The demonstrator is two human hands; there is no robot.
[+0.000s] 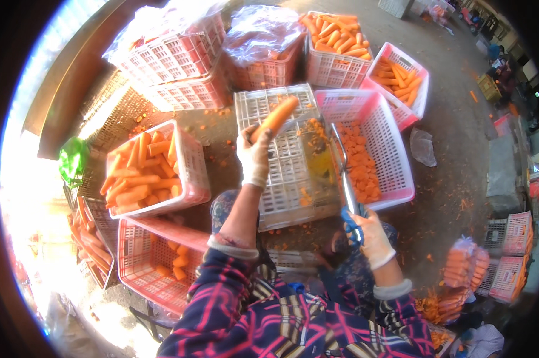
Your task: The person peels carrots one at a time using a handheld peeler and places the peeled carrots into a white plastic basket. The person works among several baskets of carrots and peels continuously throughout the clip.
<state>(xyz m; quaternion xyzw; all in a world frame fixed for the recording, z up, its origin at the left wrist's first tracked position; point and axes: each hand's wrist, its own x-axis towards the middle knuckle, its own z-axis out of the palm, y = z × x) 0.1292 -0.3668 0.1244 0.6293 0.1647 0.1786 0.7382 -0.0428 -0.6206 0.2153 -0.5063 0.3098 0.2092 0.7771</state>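
Note:
My left hand (253, 154), in a pale glove with dark fingertips, grips a thick carrot (276, 118) by its near end. The carrot slants up and to the right above an upturned white plastic crate (276, 165). In my right hand (371, 235), also gloved, is a long metal hand tool (348, 190) with a blue handle. Its thin, bent far end reaches between the upturned crate and a pink-and-white crate (397, 156). Tool and carrot are apart. Orange carrot slices (359, 165) cover that crate's floor. Wet carrot scraps (316, 129) stick to the upturned crate.
At left, a white crate (202, 179) is heaped with carrots; below it, a red crate (139, 264) holds several short pieces. Full carrot crates (336, 67) and plastic-covered stacked crates (171, 58) stand beyond. Bagged carrots (464, 264) lie at lower right. Scraps litter the floor.

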